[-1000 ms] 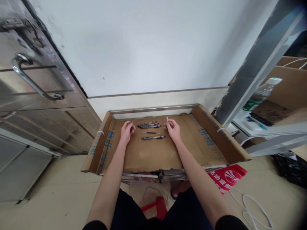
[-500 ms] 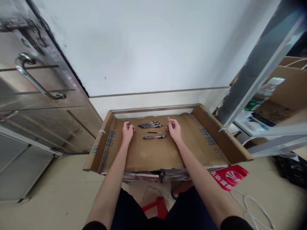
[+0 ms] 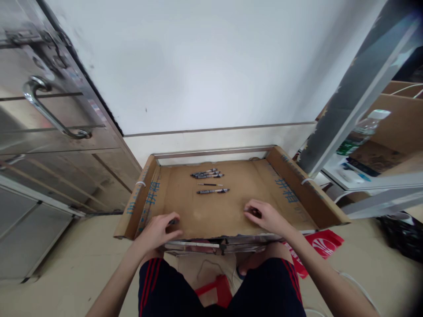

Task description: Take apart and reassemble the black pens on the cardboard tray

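Note:
My left hand (image 3: 158,231) is low over the tray's front left part, fingers curled and thumb apart from the forefinger. A small dark piece (image 3: 173,221) shows at its fingertips, too small to name. My right hand (image 3: 266,214) is at the front right, its fingers bent together round something mostly hidden. Between the hands and farther back, a clear-barrelled pen (image 3: 213,191) lies crosswise on the cardboard. Just behind it is a thin dark pen refill (image 3: 209,184). Several more pens (image 3: 206,174) are bunched at the back.
The cardboard tray (image 3: 228,224) has raised sides at left and right. Behind it stands a white wall (image 3: 211,79). A metal door with a handle (image 3: 54,112) is on the left. At right are a plastic bottle (image 3: 363,132) and a grey post (image 3: 353,88).
Both hands have come back from beside the pens toward the tray's front edge and spread farther apart. The pens and refill remain where they were on the tray.

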The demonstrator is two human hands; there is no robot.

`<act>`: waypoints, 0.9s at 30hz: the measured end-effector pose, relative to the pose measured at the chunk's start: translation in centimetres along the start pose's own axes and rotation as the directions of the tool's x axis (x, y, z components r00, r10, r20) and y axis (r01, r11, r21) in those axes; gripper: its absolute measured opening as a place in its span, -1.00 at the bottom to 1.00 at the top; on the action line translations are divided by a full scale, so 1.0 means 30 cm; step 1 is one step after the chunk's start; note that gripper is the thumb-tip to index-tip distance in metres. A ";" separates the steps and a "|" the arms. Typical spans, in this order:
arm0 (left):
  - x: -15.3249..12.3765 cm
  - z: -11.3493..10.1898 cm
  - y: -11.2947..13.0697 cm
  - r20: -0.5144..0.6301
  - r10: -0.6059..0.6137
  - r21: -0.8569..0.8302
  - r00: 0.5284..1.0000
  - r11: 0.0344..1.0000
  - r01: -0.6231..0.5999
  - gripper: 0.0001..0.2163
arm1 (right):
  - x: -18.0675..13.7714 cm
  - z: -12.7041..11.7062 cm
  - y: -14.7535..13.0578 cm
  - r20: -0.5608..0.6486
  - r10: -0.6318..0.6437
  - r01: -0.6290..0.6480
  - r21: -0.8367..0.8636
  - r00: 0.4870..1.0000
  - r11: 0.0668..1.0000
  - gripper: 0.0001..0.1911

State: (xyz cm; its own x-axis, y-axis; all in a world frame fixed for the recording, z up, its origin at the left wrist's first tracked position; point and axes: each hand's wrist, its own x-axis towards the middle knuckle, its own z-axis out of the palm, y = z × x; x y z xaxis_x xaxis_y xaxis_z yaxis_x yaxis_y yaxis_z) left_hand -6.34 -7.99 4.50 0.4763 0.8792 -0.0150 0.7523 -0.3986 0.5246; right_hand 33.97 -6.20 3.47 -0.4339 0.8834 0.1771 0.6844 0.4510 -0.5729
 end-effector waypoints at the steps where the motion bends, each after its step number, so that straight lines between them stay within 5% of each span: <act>1: -0.022 -0.007 0.000 0.056 0.015 0.020 0.998 1.000 -0.017 -0.67 | -0.025 -0.009 -0.006 0.058 -0.029 0.031 -0.025 0.998 0.999 -0.81; 6: -0.049 -0.020 0.008 0.119 0.052 0.200 0.992 0.977 -0.075 -0.75 | -0.090 -0.016 -0.033 0.153 -0.070 0.090 -0.124 0.986 0.988 -0.68; 11: -0.050 0.012 0.007 0.135 0.189 0.375 0.973 0.899 -0.227 -0.83 | -0.112 0.001 -0.054 0.185 -0.135 0.174 -0.216 0.973 0.961 -0.81; 19: -0.083 0.065 -0.054 0.151 0.483 0.547 0.863 0.686 -0.480 -0.89 | -0.130 0.035 -0.050 0.204 -0.335 0.391 -0.392 0.920 0.833 -0.83; 27: -0.107 0.088 -0.067 0.178 0.483 0.595 0.857 0.641 -0.485 -0.79 | -0.157 0.097 -0.037 0.095 -0.462 0.447 -0.483 0.882 0.753 -0.70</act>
State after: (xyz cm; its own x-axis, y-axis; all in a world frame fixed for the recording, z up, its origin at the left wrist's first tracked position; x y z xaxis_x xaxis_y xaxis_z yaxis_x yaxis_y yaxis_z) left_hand -8.16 -10.70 1.25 0.8527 0.5148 0.0887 0.5223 -0.8370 -0.1632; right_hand 33.54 -11.23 0.93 -0.7545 0.5586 0.3446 0.6048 0.7956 0.0345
